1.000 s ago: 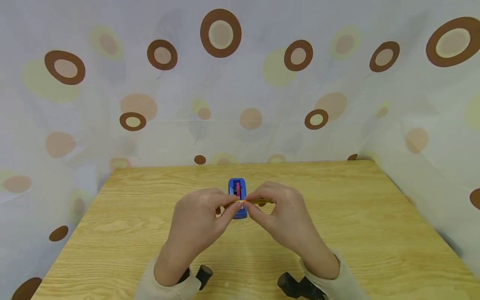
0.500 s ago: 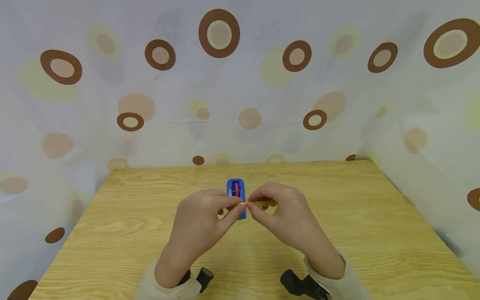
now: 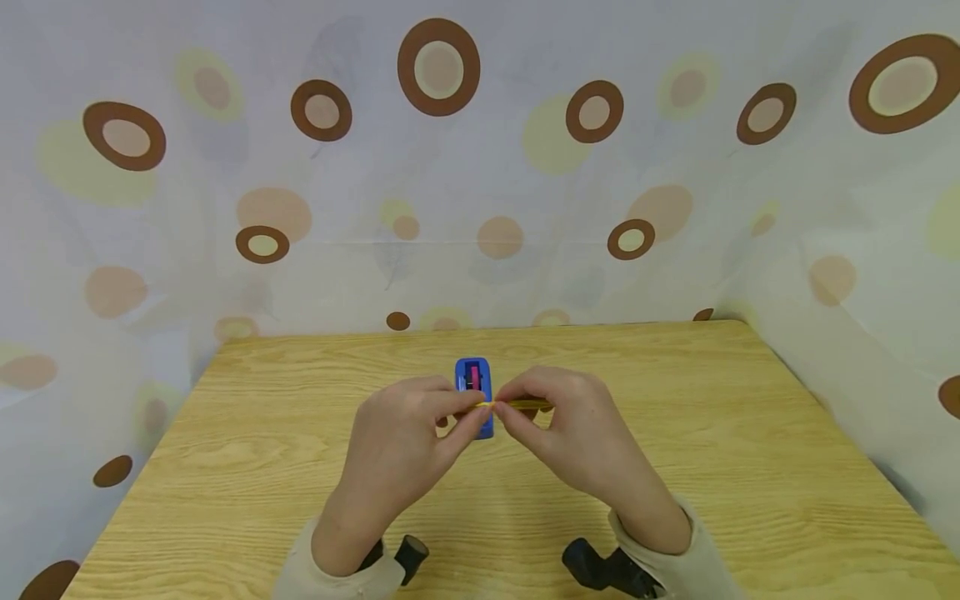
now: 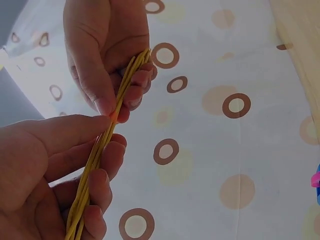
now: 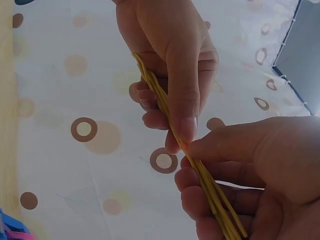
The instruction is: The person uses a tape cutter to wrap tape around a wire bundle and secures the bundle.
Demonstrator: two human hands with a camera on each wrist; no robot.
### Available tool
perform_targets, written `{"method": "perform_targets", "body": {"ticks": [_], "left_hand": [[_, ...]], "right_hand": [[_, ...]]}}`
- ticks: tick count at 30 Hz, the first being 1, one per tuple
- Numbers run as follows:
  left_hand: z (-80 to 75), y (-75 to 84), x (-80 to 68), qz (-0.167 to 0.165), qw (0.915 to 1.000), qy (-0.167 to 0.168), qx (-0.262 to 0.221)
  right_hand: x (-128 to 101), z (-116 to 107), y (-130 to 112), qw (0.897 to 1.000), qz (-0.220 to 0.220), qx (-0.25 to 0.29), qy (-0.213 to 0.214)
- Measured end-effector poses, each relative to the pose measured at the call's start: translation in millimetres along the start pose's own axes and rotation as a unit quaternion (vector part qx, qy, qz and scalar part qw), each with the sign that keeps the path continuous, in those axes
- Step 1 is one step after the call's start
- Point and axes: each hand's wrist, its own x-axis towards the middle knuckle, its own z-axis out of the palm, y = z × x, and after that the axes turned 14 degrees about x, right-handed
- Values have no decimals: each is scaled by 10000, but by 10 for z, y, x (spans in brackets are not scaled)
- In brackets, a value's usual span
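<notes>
Both hands are together over the middle of the table, fingertips almost meeting. They hold a slim bundle of thin yellow strands (image 4: 95,160), laid sideways between them. My left hand (image 3: 401,425) pinches it near its middle with thumb and forefinger, the other fingers curled along it in the left wrist view. My right hand (image 3: 573,425) pinches it right beside the left, around an orange spot on the strands. In the right wrist view the bundle (image 5: 161,97) fans slightly at one end. What the strands are made of I cannot tell.
Behind the hands, partly hidden by them, a blue tape dispenser (image 3: 487,427) with a pink roll (image 3: 475,377) stands on the wood-grain table (image 3: 675,400). A white curtain with brown rings (image 3: 495,183) surrounds the back and sides. Black camera mounts (image 3: 411,558) sit at both wrists.
Both hands have shifted slightly to the right, keeping their pinch on the bundle. The strands at the right hand looked more spread half a second ago; the dispenser stays put.
</notes>
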Motion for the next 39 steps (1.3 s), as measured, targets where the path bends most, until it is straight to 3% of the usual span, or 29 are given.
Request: {"method": "perform_targets", "body": {"ticks": [16, 25, 39], "left_hand": [[-24, -35, -4, -90, 9998, -159, -46], [-47, -57, -12, -9, 9978, -652, -68], [-7, -76, -14, 196, 9990, -386, -130]], "right_hand": [[25, 57, 19, 9985, -448, -243, 175], [32, 107, 16, 9985, -391, -348, 172], [25, 117, 23, 9997, -156, -187, 95]]}}
